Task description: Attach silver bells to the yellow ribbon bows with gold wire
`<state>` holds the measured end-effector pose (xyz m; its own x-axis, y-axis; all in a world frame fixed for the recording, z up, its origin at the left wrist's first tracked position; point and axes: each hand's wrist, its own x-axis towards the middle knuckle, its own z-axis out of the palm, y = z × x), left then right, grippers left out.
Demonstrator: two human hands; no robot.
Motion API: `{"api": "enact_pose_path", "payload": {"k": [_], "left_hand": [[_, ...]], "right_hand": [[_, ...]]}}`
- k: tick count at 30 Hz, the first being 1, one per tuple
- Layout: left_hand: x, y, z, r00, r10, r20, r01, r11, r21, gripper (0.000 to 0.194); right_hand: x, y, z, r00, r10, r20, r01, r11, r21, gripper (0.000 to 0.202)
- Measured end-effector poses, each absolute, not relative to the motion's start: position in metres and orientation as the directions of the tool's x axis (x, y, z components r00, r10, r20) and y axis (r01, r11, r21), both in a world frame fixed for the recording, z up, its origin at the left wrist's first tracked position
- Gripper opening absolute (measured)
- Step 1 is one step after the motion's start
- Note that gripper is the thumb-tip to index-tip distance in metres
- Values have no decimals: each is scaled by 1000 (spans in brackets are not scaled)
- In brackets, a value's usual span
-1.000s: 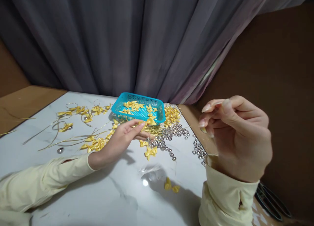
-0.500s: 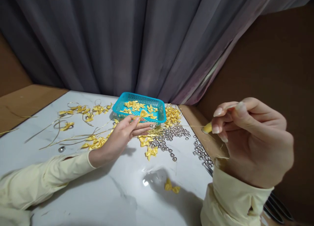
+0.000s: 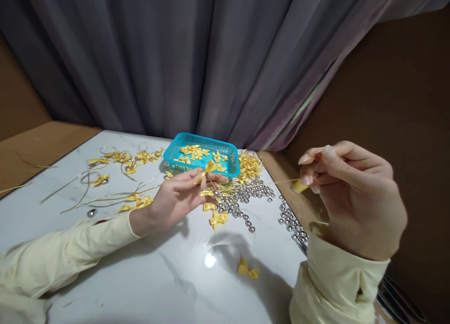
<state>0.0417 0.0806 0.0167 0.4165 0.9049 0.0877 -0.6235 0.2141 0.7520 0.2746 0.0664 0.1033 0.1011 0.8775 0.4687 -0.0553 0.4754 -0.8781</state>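
My left hand (image 3: 176, 195) reaches over the middle of the table with a yellow ribbon bow (image 3: 210, 167) held at its fingers. From the bow a thin thread runs down to a small silver bead (image 3: 217, 194) beside the fingertips. Raised at the right, my right hand (image 3: 355, 192) is closed in a pinch on a fine thread (image 3: 285, 181), which stretches leftward and fades from sight. Just beyond these fingers shows a yellow spool-like piece (image 3: 300, 187), partly covered by them.
A turquoise basket (image 3: 168, 157) with yellow bows stands behind my left hand. Silver beads (image 3: 255, 190) are scattered to its right, near a heap of gold-tied bows (image 3: 250, 166). Corded bows (image 3: 100, 179) lie at left, a loose bow (image 3: 248, 268) in front, black-handled scissors (image 3: 401, 298) lower right.
My left hand has turned and its fingers have spread, so the bow now stands upright with the thread and bead below it. My right hand has shifted slightly left.
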Motion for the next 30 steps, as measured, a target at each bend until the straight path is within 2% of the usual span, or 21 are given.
{"api": "enact_pose_path", "payload": {"k": [8, 12, 16, 22, 30], "left_hand": [[40, 82, 10, 673, 727, 136, -511, 324, 796, 16], [39, 81, 10, 736, 661, 146, -434, 296, 851, 18], [34, 78, 16, 818, 565, 111, -282, 226, 932, 21], [34, 76, 19, 845, 534, 24, -154, 201, 967, 30], [30, 77, 15, 835, 542, 94, -199, 137, 971, 26]], "right_hand": [[274, 68, 104, 98, 887, 451, -86, 459, -884, 21], [275, 68, 104, 112, 895, 431, -89, 441, -893, 20], [275, 69, 105, 98, 904, 416, -104, 425, -899, 19], [273, 69, 105, 77, 901, 428, -90, 433, -897, 17], [284, 71, 105, 98, 908, 408, -38, 413, -910, 18]]}}
